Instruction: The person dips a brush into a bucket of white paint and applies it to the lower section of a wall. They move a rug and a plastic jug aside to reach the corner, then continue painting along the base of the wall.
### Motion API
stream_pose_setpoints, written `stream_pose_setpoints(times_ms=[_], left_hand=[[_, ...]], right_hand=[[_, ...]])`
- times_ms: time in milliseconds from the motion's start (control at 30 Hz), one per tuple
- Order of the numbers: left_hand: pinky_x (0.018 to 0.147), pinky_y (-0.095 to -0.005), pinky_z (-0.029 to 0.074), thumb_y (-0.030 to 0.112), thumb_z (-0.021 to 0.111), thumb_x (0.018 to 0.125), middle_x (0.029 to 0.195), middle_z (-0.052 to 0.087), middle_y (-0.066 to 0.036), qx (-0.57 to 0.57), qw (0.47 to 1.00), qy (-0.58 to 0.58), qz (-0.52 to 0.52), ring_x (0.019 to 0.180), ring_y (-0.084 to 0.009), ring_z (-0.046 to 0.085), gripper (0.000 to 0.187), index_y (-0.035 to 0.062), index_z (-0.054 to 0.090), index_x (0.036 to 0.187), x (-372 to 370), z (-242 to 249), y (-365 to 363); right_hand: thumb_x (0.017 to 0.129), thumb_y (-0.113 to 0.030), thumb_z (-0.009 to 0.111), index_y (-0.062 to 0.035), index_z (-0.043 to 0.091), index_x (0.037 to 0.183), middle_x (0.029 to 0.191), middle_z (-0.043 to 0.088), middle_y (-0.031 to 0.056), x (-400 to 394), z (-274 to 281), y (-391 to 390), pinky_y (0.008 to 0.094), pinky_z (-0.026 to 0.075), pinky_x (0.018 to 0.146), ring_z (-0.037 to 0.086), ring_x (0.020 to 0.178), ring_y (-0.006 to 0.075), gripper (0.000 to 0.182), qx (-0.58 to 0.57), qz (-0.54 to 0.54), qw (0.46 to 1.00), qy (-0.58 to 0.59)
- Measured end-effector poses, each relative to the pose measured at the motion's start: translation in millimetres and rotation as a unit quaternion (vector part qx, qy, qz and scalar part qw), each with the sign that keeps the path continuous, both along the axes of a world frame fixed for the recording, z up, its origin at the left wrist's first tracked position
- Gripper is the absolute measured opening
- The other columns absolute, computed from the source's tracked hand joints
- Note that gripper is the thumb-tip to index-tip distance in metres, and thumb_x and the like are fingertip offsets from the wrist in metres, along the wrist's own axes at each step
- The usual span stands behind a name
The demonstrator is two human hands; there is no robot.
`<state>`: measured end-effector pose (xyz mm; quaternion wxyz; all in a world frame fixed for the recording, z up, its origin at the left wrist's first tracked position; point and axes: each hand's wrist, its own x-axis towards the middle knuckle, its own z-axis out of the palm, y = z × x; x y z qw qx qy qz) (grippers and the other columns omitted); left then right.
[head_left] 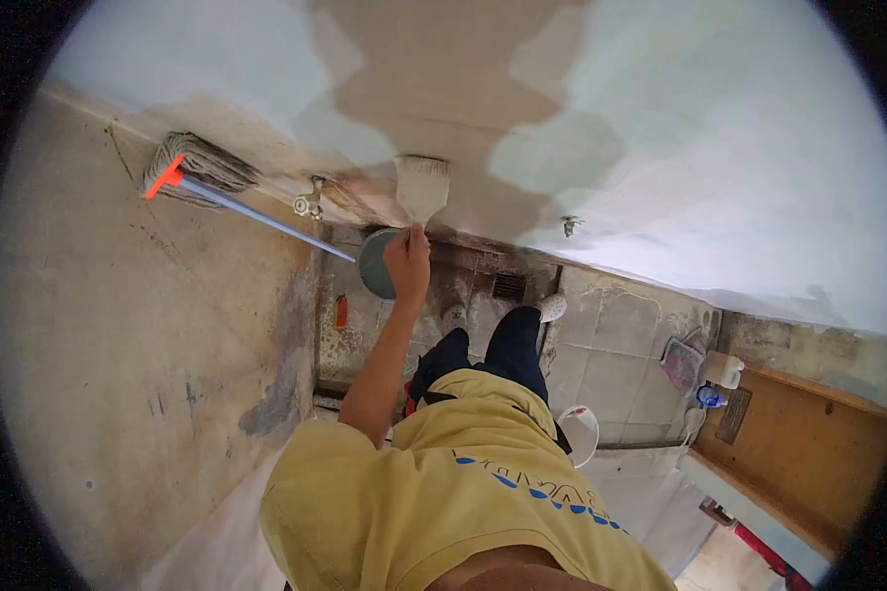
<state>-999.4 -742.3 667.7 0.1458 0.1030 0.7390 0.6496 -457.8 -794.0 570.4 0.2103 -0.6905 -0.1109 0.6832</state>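
My left hand [407, 262] is closed around the handle of a wide pale paintbrush [424, 187], its bristle end against the lower part of the wall [719, 148]. Damp-looking darker patches and shadow spread over the wall above the brush. Below the hand, a round grey-green bucket [373, 266] stands on the floor and is partly hidden by the hand and wrist. My right hand is out of view.
A string mop [207, 165] with a blue pole leans at the left. Two taps, a valve [308, 202] and a small spout [569, 227], stick out of the wall. A floor drain [509, 286] lies near my feet. A white bucket [579, 434] and a jug [724, 370] stand rightward.
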Motion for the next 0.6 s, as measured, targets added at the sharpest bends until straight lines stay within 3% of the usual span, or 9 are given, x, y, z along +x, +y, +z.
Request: stream_pose_setpoints(times_ms=[133, 233, 300, 333, 367, 467, 533, 600], left_hand=[[0.048, -0.0285, 0.031, 0.026, 0.051, 0.092, 0.053, 0.038, 0.002, 0.098, 0.994, 0.04, -0.007, 0.049, -0.0112, 0.038, 0.039, 0.0044, 0.042, 0.06, 1.8, 4.3, 8.1], [0.048, -0.0292, 0.032, 0.023, 0.051, 0.091, 0.054, 0.043, -0.001, 0.041, 0.993, 0.107, -0.003, 0.05, -0.0117, 0.04, 0.036, 0.003, 0.046, 0.062, -9.8, -28.0, 21.6], [0.049, -0.0346, 0.032, 0.026, 0.048, 0.094, 0.053, 0.042, -0.007, -0.024, 0.987, 0.157, -0.009, 0.05, -0.0189, 0.039, 0.039, -0.0028, 0.049, 0.068, -15.7, -58.4, 25.3], [0.049, -0.0346, 0.032, 0.026, 0.048, 0.094, 0.053, 0.042, -0.007, -0.022, 0.987, 0.157, -0.007, 0.05, -0.0189, 0.039, 0.039, -0.0028, 0.049, 0.068, -15.1, -70.6, 24.7], [0.051, -0.0379, 0.035, 0.027, 0.049, 0.093, 0.057, 0.048, -0.012, -0.087, 0.986, 0.144, -0.006, 0.053, -0.0238, 0.044, 0.038, -0.004, 0.053, 0.072, -13.0, -81.5, 22.5], [0.056, -0.0433, 0.038, 0.027, 0.05, 0.092, 0.064, 0.056, -0.019, -0.208, 0.969, 0.13, -0.02, 0.06, -0.0314, 0.052, 0.038, -0.0062, 0.058, 0.076, -4.1, -130.1, 10.2], [0.059, -0.0454, 0.039, 0.027, 0.05, 0.091, 0.067, 0.058, -0.022, -0.26, 0.956, 0.131, -0.032, 0.063, -0.0342, 0.055, 0.038, -0.0072, 0.06, 0.077, -4.7, -154.4, 6.2], [0.058, -0.0461, 0.038, 0.025, 0.05, 0.091, 0.064, 0.058, -0.024, -0.324, 0.946, -0.031, -0.01, 0.06, -0.035, 0.056, 0.04, -0.0085, 0.059, 0.071, -9.0, -165.6, 7.8]], right_hand=[[0.08, -0.017, 0.047, -0.0037, 0.053, 0.087, 0.082, 0.06, 0.0106, -26.2, 31.4, 7.0, 0.0301, 0.046, 0.067, 0.058, 0.076, 0.022, 0.016, -0.023, -0.05, 0.991, 0.124], [0.08, -0.017, 0.046, -0.0039, 0.053, 0.086, 0.082, 0.06, 0.0105, -39.2, 50.6, 13.0, 0.0299, 0.046, 0.067, 0.058, 0.076, 0.0219, 0.016, -0.032, -0.071, 0.978, 0.191], [0.08, -0.017, 0.046, -0.0039, 0.053, 0.086, 0.082, 0.06, 0.0104, -32.5, 39.3, 15.4, 0.0298, 0.046, 0.067, 0.058, 0.076, 0.0219, 0.016, -0.032, -0.066, 0.975, 0.211], [0.079, -0.017, 0.047, -0.0058, 0.051, 0.083, 0.075, 0.057, 0.0087, -7.8, 7.4, 13.2, 0.0322, 0.046, 0.061, 0.056, 0.069, 0.0207, 0.013, -0.006, -0.019, 0.999, 0.038], [0.078, -0.018, 0.048, -0.0077, 0.049, 0.08, 0.069, 0.053, 0.0071, 19.4, -29.5, 9.8, 0.0346, 0.045, 0.056, 0.054, 0.062, 0.0194, 0.01, 0.021, 0.027, 0.99, -0.136], [0.076, -0.019, 0.049, -0.0077, 0.044, 0.077, 0.06, 0.043, 0.0045, 103.1, -153.2, -12.8, 0.0382, 0.041, 0.047, 0.047, 0.052, 0.0178, 0.012, -0.045, 0.016, 0.972, -0.23], [0.077, -0.021, 0.05, -0.0068, 0.045, 0.075, 0.06, 0.044, 0.0055, 92.0, -150.1, -8.2, 0.0386, 0.041, 0.047, 0.047, 0.051, 0.0191, 0.015, -0.055, -0.025, 0.974, -0.22], [0.077, -0.023, 0.053, -0.0048, 0.046, 0.071, 0.06, 0.047, 0.0074, 68.3, -132.4, -1.4, 0.0396, 0.042, 0.049, 0.048, 0.051, 0.0218, 0.021, -0.075, -0.11, 0.971, -0.2]])
